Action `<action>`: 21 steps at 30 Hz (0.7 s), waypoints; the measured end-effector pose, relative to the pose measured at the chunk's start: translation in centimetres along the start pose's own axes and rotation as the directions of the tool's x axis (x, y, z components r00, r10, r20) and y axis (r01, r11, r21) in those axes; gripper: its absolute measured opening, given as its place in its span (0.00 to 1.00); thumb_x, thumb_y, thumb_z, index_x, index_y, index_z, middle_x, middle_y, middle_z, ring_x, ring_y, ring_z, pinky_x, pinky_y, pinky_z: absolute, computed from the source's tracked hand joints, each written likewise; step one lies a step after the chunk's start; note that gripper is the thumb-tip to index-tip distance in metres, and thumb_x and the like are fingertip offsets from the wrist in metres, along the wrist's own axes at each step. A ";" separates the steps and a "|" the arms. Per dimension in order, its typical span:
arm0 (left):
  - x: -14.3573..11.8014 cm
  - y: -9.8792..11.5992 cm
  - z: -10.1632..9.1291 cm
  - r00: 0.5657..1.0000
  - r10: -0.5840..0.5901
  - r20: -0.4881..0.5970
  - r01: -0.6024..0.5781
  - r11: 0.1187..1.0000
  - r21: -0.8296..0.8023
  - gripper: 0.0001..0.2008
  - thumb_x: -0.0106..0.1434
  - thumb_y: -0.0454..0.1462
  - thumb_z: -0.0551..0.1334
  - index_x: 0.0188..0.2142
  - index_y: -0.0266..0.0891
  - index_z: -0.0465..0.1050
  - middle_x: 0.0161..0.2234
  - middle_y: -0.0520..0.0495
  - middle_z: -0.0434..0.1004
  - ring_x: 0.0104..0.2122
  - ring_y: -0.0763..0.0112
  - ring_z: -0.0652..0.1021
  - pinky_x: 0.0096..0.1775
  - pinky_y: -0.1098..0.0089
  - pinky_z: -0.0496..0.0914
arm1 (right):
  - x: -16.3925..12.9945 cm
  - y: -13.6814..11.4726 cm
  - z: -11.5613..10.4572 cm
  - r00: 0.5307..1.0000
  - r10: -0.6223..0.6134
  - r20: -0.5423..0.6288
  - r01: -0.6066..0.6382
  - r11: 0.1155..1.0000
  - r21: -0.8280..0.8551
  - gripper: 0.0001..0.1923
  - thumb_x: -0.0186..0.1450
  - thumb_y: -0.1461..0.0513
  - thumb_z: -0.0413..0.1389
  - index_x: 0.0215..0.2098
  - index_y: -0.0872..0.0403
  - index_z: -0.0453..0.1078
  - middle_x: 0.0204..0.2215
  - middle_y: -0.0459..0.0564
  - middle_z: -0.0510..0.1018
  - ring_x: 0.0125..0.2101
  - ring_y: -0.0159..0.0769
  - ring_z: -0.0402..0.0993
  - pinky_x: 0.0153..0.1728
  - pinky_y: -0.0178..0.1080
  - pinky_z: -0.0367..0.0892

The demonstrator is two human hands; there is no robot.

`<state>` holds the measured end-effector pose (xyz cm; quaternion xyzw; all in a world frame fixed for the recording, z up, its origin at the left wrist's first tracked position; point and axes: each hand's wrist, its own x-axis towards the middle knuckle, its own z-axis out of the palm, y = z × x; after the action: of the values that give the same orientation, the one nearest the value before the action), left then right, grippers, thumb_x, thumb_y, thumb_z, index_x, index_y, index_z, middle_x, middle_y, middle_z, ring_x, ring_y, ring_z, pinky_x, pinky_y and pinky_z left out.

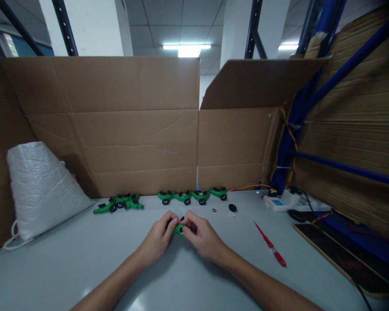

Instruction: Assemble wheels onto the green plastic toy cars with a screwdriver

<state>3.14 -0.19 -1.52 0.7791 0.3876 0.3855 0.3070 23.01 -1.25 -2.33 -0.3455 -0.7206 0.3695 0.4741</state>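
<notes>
Between my two hands, over the table's middle, is a small green toy piece [179, 230] with a dark part on top; fingers hide much of it. My left hand [160, 236] pinches its left side with thumb and forefinger. On the other side, my right hand [203, 235] has its fingers closed at the piece's right edge. Whether a smaller part sits in those fingertips is hidden. Just beyond the right hand lie a small black ring [214, 210], a black round part [232, 207] and a white ring [231, 215].
Several green toy pieces with black wheels [182, 198] line the back; more are bunched [119, 203] to their left. A slim red tool [270, 244] lies at right, near a power strip [278, 204] and a dark board [340, 259]. A silvery bag [45, 190] stands left, before cardboard walls [132, 129].
</notes>
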 end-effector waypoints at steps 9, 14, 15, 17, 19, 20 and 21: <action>0.1 -0.4 -0.2 1.000 -0.018 0.018 0.018 1.000 0.019 0.19 0.78 0.51 0.53 0.41 0.40 0.69 0.36 0.49 0.73 0.38 0.65 0.72 0.44 0.69 0.67 | 0.4 0.8 0.2 0.999 0.044 0.007 -0.044 0.995 0.088 0.07 0.68 0.60 0.59 0.33 0.51 0.66 0.26 0.41 0.68 0.29 0.34 0.62 0.31 0.35 0.57; -0.2 0.0 -0.2 0.999 -0.019 0.048 0.018 0.999 0.026 0.17 0.78 0.51 0.53 0.43 0.40 0.70 0.37 0.50 0.74 0.39 0.65 0.73 0.44 0.69 0.68 | 0.4 0.4 -0.2 0.999 0.029 0.033 -0.032 0.996 0.082 0.08 0.67 0.61 0.59 0.31 0.51 0.65 0.25 0.40 0.66 0.28 0.33 0.61 0.31 0.35 0.56; -0.3 0.0 -0.2 0.999 -0.014 0.049 0.013 1.000 0.025 0.17 0.78 0.51 0.53 0.43 0.41 0.70 0.37 0.49 0.74 0.39 0.65 0.73 0.44 0.69 0.68 | 0.4 0.2 -0.2 0.999 0.020 0.039 -0.023 0.997 0.078 0.08 0.67 0.61 0.58 0.31 0.51 0.64 0.25 0.40 0.66 0.28 0.33 0.61 0.31 0.35 0.56; -0.3 0.1 -0.2 0.999 -0.008 0.051 0.006 1.000 0.030 0.17 0.78 0.50 0.53 0.43 0.41 0.70 0.37 0.49 0.74 0.38 0.65 0.73 0.44 0.69 0.68 | 0.3 0.0 -0.3 0.999 0.001 0.047 -0.004 0.998 0.058 0.09 0.68 0.62 0.57 0.31 0.51 0.63 0.26 0.40 0.65 0.28 0.33 0.61 0.31 0.35 0.56; -0.3 0.2 -0.3 0.999 -0.007 0.050 0.005 0.999 0.037 0.17 0.79 0.50 0.53 0.43 0.41 0.70 0.37 0.50 0.74 0.38 0.65 0.73 0.43 0.69 0.67 | 0.2 -0.2 -0.3 0.999 -0.009 0.052 0.008 1.000 0.023 0.09 0.69 0.63 0.56 0.31 0.51 0.63 0.26 0.40 0.65 0.29 0.33 0.61 0.31 0.36 0.56; -0.2 0.2 -0.3 0.999 -0.008 0.047 0.006 0.999 0.039 0.16 0.79 0.50 0.53 0.43 0.41 0.70 0.37 0.50 0.74 0.38 0.65 0.73 0.43 0.69 0.67 | 0.2 -0.2 -0.3 0.999 -0.011 0.049 0.011 1.000 0.006 0.08 0.69 0.63 0.55 0.31 0.51 0.63 0.26 0.40 0.66 0.29 0.33 0.61 0.32 0.36 0.56; -0.2 0.2 -0.3 0.999 -0.008 0.040 0.006 0.999 0.038 0.16 0.79 0.50 0.53 0.44 0.41 0.70 0.37 0.50 0.74 0.38 0.65 0.73 0.43 0.69 0.67 | 0.2 -0.2 -0.2 0.999 -0.013 0.042 0.013 1.000 -0.006 0.07 0.69 0.63 0.55 0.32 0.51 0.63 0.27 0.41 0.66 0.29 0.33 0.61 0.32 0.36 0.56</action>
<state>2.91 -0.41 -1.27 0.7909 0.3914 0.3614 0.3011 23.13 -1.09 -2.03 -0.3347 -0.7337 0.3713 0.4602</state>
